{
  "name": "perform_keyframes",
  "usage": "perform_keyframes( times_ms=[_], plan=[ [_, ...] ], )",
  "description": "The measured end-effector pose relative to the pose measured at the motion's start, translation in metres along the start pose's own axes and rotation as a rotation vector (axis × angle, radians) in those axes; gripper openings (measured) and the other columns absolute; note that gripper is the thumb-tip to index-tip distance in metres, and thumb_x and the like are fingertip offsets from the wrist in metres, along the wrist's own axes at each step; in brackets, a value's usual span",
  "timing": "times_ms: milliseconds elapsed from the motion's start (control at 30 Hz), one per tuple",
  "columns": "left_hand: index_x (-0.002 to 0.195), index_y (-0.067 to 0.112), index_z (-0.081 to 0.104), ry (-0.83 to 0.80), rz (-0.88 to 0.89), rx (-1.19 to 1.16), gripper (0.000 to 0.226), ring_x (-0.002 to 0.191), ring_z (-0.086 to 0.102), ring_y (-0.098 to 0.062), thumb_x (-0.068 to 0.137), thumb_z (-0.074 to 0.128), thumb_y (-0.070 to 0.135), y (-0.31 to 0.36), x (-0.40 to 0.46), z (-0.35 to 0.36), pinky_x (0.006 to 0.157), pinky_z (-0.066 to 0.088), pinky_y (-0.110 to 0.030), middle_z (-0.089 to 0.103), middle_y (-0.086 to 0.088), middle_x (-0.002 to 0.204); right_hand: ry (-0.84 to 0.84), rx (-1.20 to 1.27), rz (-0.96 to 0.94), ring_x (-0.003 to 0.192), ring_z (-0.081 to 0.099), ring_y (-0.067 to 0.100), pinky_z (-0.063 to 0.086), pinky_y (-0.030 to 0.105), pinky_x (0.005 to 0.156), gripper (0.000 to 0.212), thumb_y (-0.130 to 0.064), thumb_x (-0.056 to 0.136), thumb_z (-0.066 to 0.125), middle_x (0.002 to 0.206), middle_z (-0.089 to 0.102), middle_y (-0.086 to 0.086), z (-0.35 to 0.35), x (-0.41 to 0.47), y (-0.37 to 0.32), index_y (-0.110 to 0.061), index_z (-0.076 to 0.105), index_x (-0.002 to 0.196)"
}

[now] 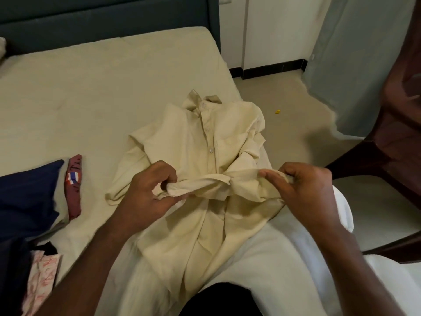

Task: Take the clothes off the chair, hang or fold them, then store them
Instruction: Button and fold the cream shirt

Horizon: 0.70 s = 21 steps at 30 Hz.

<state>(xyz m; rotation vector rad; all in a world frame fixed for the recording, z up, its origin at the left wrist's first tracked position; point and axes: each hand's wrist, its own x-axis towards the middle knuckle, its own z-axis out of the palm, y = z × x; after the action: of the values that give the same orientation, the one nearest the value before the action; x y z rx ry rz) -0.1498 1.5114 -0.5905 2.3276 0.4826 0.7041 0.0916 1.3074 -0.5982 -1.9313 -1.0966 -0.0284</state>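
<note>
A cream button-up shirt (205,137) lies face up near the bed's right edge, collar pointing away from me, its lower part draped over my lap. My left hand (145,192) pinches a bunched fold of the shirt across its middle. My right hand (305,188) grips the other end of that same fold, which stretches taut between both hands. The brown plastic chair (396,124) stands at the right, with no clothes visible on it.
The bed (91,92) has a beige sheet and a dark headboard (109,17). Folded navy cloth (25,197) and a maroon garment (74,188) lie at the left. A pink patterned cloth (41,279) sits at the lower left. A grey curtain (355,65) hangs beyond the chair.
</note>
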Motion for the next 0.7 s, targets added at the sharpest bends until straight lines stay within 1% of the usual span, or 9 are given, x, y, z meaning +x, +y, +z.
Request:
perform_keyframes(
  times_ms=[133,200,267,333,400,500,600,633,700],
  plan=[
    [0.056,0.025,0.052,-0.171,-0.155,-0.296,0.036,0.074,0.064,-0.017,0.064,0.085,0.036,0.003,0.004,-0.021,0.068,0.045,-0.020,0.068,-0.002,0.080,-0.259,0.106,0.101,0.065,0.064,0.016,0.053,0.036,0.061,0.041,-0.059,0.082,0.063,0.068,0.069,-0.004,-0.017,0.014,0.011,-0.020,0.075,0.079],
    [0.053,0.023,0.049,-0.331,-0.249,-0.342,0.044,0.058,0.047,-0.012,0.057,0.089,0.041,-0.004,0.009,-0.036,0.055,0.035,-0.022,0.054,0.003,0.061,-0.484,0.227,0.120,0.079,0.071,0.016,0.059,0.040,0.077,0.037,-0.052,0.084,0.063,0.085,0.076,-0.005,-0.028,0.022,0.016,-0.019,0.078,0.093],
    [0.056,0.023,0.046,-0.441,-0.293,-0.343,0.054,0.058,0.035,-0.011,0.054,0.091,0.052,-0.016,0.016,-0.050,0.053,0.027,-0.025,0.039,0.004,0.061,-0.639,0.323,0.181,0.086,0.072,0.024,0.060,0.045,0.084,0.026,-0.037,0.088,0.068,0.091,0.077,0.003,-0.038,0.033,0.022,-0.014,0.079,0.095],
    [0.063,0.024,0.049,-0.438,-0.329,-0.348,0.049,0.063,0.038,-0.010,0.060,0.089,0.053,-0.026,0.030,-0.059,0.057,0.029,-0.024,0.041,0.006,0.067,-0.719,0.291,0.250,0.081,0.070,0.030,0.057,0.044,0.079,0.017,-0.030,0.086,0.076,0.084,0.076,0.007,-0.040,0.051,0.028,-0.013,0.079,0.086],
    [0.072,0.023,0.061,-0.387,-0.343,-0.245,0.034,0.070,0.051,-0.009,0.067,0.085,0.046,-0.035,0.050,-0.062,0.066,0.038,-0.022,0.056,0.006,0.073,-0.724,0.108,0.269,0.065,0.058,0.019,0.048,0.039,0.066,0.026,-0.038,0.081,0.083,0.067,0.067,0.000,-0.030,0.074,0.030,-0.016,0.075,0.070],
    [0.082,0.030,0.074,-0.108,-0.280,0.091,0.008,0.085,0.069,-0.010,0.086,0.079,0.026,-0.038,0.084,-0.055,0.078,0.047,-0.020,0.074,0.006,0.084,-0.482,-0.123,0.224,0.053,0.048,0.009,0.039,0.029,0.059,0.037,-0.041,0.080,0.084,0.055,0.054,-0.008,-0.003,0.109,0.017,-0.015,0.065,0.061],
    [0.090,0.026,0.072,0.485,-0.057,0.129,0.013,0.083,0.067,0.003,0.094,0.069,0.014,-0.003,0.107,-0.053,0.078,0.046,-0.012,0.069,0.020,0.085,0.102,-0.109,0.131,0.060,0.053,-0.001,0.035,0.008,0.056,0.025,-0.043,0.090,0.073,0.067,0.060,-0.011,-0.004,0.131,-0.023,-0.023,0.067,0.076],
    [0.093,0.019,0.073,0.629,0.051,0.131,0.009,0.083,0.063,0.008,0.096,0.066,0.013,0.014,0.109,-0.052,0.080,0.046,-0.012,0.067,0.021,0.087,0.288,-0.044,0.086,0.061,0.052,-0.004,0.035,0.004,0.058,0.022,-0.041,0.093,0.071,0.070,0.059,-0.012,-0.009,0.131,-0.039,-0.023,0.067,0.081],
    [0.099,0.004,0.073,0.766,0.196,0.213,0.012,0.084,0.059,0.007,0.099,0.063,0.009,0.042,0.100,-0.042,0.083,0.045,-0.013,0.067,0.010,0.091,0.523,0.082,0.000,0.060,0.050,-0.006,0.034,0.005,0.060,0.021,-0.034,0.095,0.069,0.068,0.054,-0.016,-0.016,0.116,-0.063,-0.018,0.066,0.082]
  ],
)
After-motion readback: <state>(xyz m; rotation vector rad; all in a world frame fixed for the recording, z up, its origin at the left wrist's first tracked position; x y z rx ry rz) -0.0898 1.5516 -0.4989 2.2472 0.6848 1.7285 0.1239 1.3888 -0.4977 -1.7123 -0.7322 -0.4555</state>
